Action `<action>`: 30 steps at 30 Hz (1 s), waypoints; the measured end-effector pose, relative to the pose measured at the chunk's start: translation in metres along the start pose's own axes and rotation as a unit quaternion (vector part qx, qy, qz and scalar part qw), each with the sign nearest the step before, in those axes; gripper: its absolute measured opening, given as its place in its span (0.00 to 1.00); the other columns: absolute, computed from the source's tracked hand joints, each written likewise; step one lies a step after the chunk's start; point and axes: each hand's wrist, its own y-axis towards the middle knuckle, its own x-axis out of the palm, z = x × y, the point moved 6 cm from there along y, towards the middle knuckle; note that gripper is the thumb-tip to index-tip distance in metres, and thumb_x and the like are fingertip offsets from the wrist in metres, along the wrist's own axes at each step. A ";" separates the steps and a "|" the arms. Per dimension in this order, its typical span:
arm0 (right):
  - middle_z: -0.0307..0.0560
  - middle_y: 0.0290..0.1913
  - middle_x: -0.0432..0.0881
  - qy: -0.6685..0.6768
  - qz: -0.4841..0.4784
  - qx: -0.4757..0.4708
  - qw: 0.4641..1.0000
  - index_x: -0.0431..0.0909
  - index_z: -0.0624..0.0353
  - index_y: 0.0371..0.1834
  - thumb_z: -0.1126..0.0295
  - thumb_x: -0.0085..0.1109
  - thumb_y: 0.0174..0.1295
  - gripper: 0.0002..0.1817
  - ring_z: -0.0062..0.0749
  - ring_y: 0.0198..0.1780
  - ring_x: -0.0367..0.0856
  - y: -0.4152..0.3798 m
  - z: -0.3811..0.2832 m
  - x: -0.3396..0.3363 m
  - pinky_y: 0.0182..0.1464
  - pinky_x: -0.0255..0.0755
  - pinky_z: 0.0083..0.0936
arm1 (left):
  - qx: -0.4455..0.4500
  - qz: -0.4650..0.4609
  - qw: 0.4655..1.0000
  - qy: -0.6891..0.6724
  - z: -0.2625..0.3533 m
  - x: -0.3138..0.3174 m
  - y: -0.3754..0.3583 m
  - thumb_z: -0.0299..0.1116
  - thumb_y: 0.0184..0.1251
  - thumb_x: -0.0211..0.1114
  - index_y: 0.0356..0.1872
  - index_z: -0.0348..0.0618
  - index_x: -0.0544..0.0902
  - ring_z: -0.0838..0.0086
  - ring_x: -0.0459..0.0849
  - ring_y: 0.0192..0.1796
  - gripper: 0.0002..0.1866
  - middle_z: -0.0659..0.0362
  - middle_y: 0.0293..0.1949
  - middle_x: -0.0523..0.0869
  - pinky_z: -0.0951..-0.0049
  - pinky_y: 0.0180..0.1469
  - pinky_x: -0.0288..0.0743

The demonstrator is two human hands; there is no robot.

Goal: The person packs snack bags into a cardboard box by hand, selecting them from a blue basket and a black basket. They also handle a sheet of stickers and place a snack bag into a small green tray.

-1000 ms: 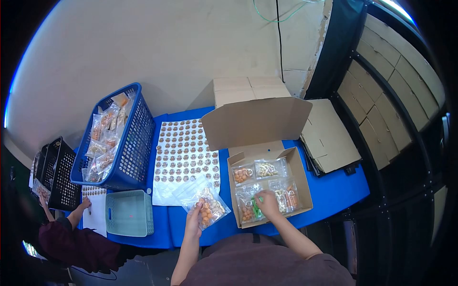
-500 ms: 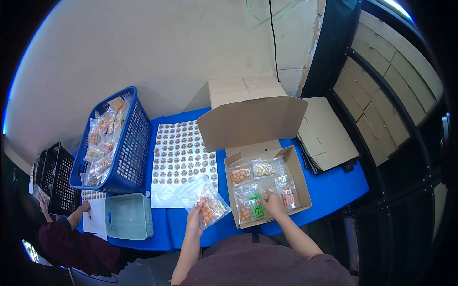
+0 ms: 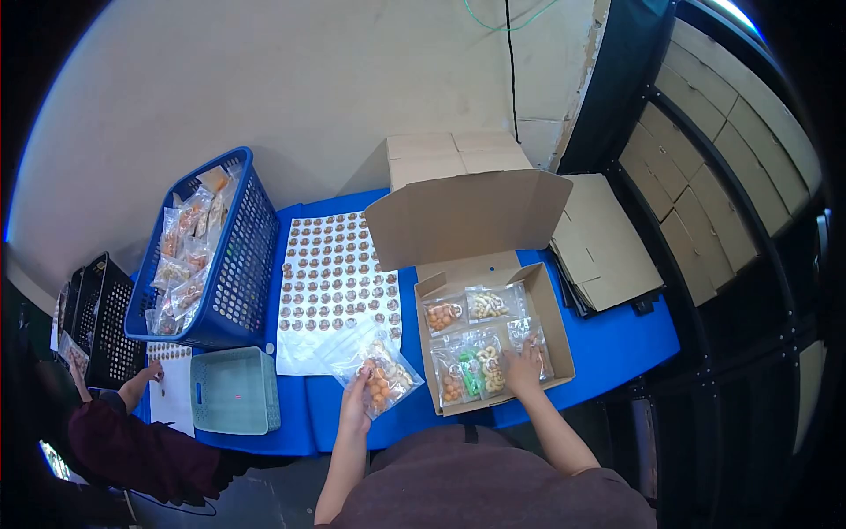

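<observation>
My left hand [image 3: 355, 401] grips clear plastic bags [image 3: 384, 377] with orange and whitish pieces, beside the open cardboard box [image 3: 557, 353]. Inside the box, my right hand [image 3: 522, 366] has its fingers spread over the small packets at the lower right. A packet of pale curved pieces [image 3: 493, 370] lies just left of those fingers, next to a green packet [image 3: 470, 377]. Along the box's back lie a packet of orange balls [image 3: 443, 315] and one of whitish pieces [image 3: 487, 304]. The packet at the right [image 3: 529, 333] is partly covered by my right hand.
A sticker sheet [image 3: 338, 286] lies left of the box. Further left stand a blue basket [image 3: 244, 251] full of packets, a pale green tray [image 3: 236, 421] and black baskets [image 3: 107, 331]. A co-worker [image 3: 141, 441] is at the far left. Flattened cardboard [image 3: 608, 247] is stacked at the right.
A packet of pale curved pieces now shows beside the green one. My right hand has moved slightly right and its fingers have spread. The camera view has shifted a little.
</observation>
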 end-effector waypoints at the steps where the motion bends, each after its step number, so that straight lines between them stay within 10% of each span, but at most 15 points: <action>1: 0.67 0.66 0.61 -0.010 -0.029 0.023 0.999 0.74 0.43 0.59 0.71 0.52 0.58 0.23 0.66 0.63 0.62 -0.003 0.001 0.000 0.61 0.63 0.51 | 0.001 0.000 1.000 -0.001 0.000 0.001 0.001 0.37 0.67 0.60 0.55 0.36 0.74 0.68 0.83 0.49 0.20 0.54 0.49 0.81 0.69 0.49 0.80; 7: 0.67 0.56 0.71 0.220 -0.031 0.148 0.964 0.59 0.40 0.69 0.72 0.57 0.57 0.35 0.60 0.55 0.72 0.016 0.026 -0.002 0.55 0.69 0.44 | -0.014 0.007 1.000 0.012 0.001 0.004 -0.002 0.38 0.67 0.61 0.54 0.36 0.75 0.69 0.83 0.49 0.20 0.54 0.48 0.82 0.69 0.49 0.79; 11: 0.63 0.47 0.76 0.093 0.107 0.096 0.985 0.61 0.44 0.68 0.71 0.64 0.53 0.37 0.58 0.48 0.76 0.014 0.039 0.014 0.50 0.72 0.45 | -0.005 0.010 1.000 0.006 0.003 0.003 -0.004 0.37 0.66 0.61 0.54 0.36 0.75 0.69 0.83 0.48 0.20 0.54 0.47 0.82 0.70 0.49 0.80; 17: 0.59 0.45 0.77 0.245 -0.090 0.138 0.956 0.66 0.53 0.63 0.69 0.67 0.50 0.34 0.58 0.48 0.76 0.018 0.038 0.003 0.48 0.71 0.43 | 0.005 0.011 1.000 0.006 0.000 -0.008 0.003 0.38 0.67 0.61 0.54 0.35 0.75 0.67 0.83 0.49 0.20 0.53 0.48 0.82 0.68 0.49 0.80; 23: 0.60 0.46 0.76 0.201 0.162 0.089 0.962 0.68 0.57 0.62 0.69 0.67 0.51 0.32 0.58 0.49 0.75 0.022 0.039 -0.039 0.48 0.71 0.47 | 0.000 0.009 1.000 0.009 0.002 -0.002 0.001 0.38 0.68 0.60 0.53 0.35 0.74 0.66 0.83 0.49 0.20 0.51 0.48 0.82 0.66 0.49 0.81; 25: 0.62 0.48 0.74 0.485 0.019 0.101 0.868 0.68 0.55 0.63 0.64 0.69 0.49 0.35 0.56 0.51 0.75 0.022 0.026 -0.041 0.52 0.70 0.44 | 0.001 0.009 1.000 0.008 0.001 -0.003 0.001 0.38 0.68 0.59 0.53 0.35 0.74 0.66 0.83 0.49 0.19 0.51 0.48 0.82 0.66 0.49 0.81; 30: 0.62 0.48 0.74 0.243 -0.163 0.018 0.956 0.64 0.45 0.68 0.54 0.70 0.47 0.42 0.55 0.49 0.76 0.021 0.014 0.019 0.52 0.71 0.40 | -0.007 0.000 1.000 0.012 -0.002 -0.003 0.004 0.38 0.68 0.60 0.55 0.35 0.74 0.68 0.82 0.50 0.21 0.53 0.48 0.82 0.68 0.50 0.79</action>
